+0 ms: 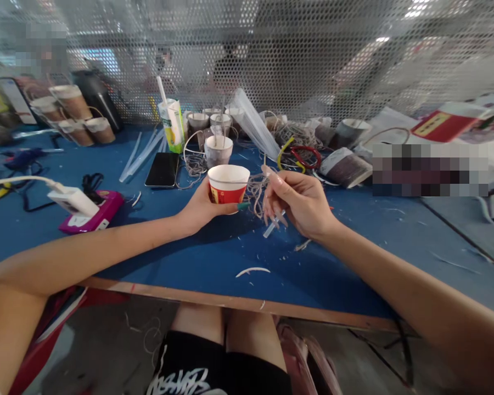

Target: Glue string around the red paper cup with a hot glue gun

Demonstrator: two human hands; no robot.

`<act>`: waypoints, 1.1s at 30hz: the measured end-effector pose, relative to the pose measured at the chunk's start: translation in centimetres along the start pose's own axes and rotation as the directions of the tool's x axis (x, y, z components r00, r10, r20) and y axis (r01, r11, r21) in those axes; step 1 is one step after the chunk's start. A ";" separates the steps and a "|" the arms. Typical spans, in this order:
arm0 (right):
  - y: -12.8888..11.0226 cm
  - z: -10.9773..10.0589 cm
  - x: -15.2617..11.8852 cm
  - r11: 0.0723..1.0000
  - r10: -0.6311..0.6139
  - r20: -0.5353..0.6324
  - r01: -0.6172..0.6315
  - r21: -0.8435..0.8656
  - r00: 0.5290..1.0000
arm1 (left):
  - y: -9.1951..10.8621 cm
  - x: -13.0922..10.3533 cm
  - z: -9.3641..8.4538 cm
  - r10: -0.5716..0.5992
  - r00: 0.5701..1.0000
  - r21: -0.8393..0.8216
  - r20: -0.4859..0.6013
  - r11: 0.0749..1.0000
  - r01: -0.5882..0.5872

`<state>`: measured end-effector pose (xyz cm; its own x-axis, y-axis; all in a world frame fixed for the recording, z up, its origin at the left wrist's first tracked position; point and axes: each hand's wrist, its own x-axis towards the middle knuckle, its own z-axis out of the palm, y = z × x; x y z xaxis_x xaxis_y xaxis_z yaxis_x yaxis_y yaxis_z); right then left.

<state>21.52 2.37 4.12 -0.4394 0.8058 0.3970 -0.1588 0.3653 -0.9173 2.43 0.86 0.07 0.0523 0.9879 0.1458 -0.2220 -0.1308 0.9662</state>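
My left hand [201, 208] is wrapped round a red and white paper cup [229, 186], holding it upright above the blue table with its open rim up. A thin line, perhaps wire or string, runs round the cup below its rim. To the right of the cup is my right hand [298, 203], its thumb and forefinger together and the other fingers curled. Whatever the pinch holds is too small to make out. Under those curled fingers shows a short translucent stick [274, 225]; I cannot tell whether they grip it or it lies on the table.
Behind the cup stand several used paper cups [218, 149], a tangle of cord [294, 131] and a bundle of clear sticks [255, 123]. A phone [162, 169], a drink carton [172, 126] and a purple power strip [93, 211] lie left. Perforated metal [271, 55] closes the back.
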 end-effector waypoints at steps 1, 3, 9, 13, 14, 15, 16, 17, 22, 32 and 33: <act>0.0 0.0 0.0 1.000 -0.006 0.002 0.006 0.010 1.000 | 0.0 0.0 0.0 0.001 1.000 0.000 0.011 1.000 -0.001; 0.0 0.0 0.0 1.000 -0.007 0.009 0.007 0.021 1.000 | 0.0 0.0 -0.1 0.016 0.999 0.001 0.030 1.000 -0.016; 0.1 -0.2 0.1 1.000 -0.012 0.004 0.012 0.003 1.000 | 0.2 -0.1 0.0 0.020 0.998 -0.021 0.060 1.000 -0.019; 0.0 -0.3 0.1 1.000 -0.021 0.002 0.021 -0.012 1.000 | 0.3 -0.2 0.0 0.019 0.996 -0.027 0.083 0.999 -0.017; 0.0 -0.2 0.1 1.000 -0.024 0.004 0.024 -0.010 1.000 | 0.3 -0.2 0.0 0.019 0.996 -0.026 0.092 1.000 -0.017; 0.0 -0.2 0.2 1.000 -0.025 0.006 0.025 -0.009 1.000 | 0.3 -0.2 0.0 0.018 0.995 -0.025 0.101 1.000 -0.016; 0.0 -0.2 0.2 1.000 -0.027 0.008 0.027 -0.007 1.000 | 0.2 -0.2 0.0 0.017 0.994 -0.024 0.109 1.000 -0.014; 0.0 -0.2 0.2 1.000 -0.028 0.008 0.028 -0.005 1.000 | 0.2 -0.2 -0.1 0.014 0.993 -0.025 0.116 1.000 -0.012; 0.0 -0.1 0.2 1.000 -0.024 -0.011 0.024 -0.011 1.000 | 0.2 -0.3 -0.2 -0.005 0.992 -0.032 0.130 0.999 0.009; 0.0 -0.2 0.2 0.999 -0.024 0.005 0.024 -0.027 1.000 | 0.0 -0.3 -0.4 0.009 0.977 -0.026 0.212 1.000 -0.003; 0.0 -0.2 0.2 0.999 -0.025 0.002 0.025 -0.033 1.000 | -0.1 -0.3 -0.5 0.012 0.976 -0.025 0.216 1.000 -0.007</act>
<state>21.60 2.58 4.19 -0.4375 0.7954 0.4195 -0.1407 0.4002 -0.9056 1.99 0.64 -0.13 0.2586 0.9451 0.1997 -0.2468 -0.1353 0.9596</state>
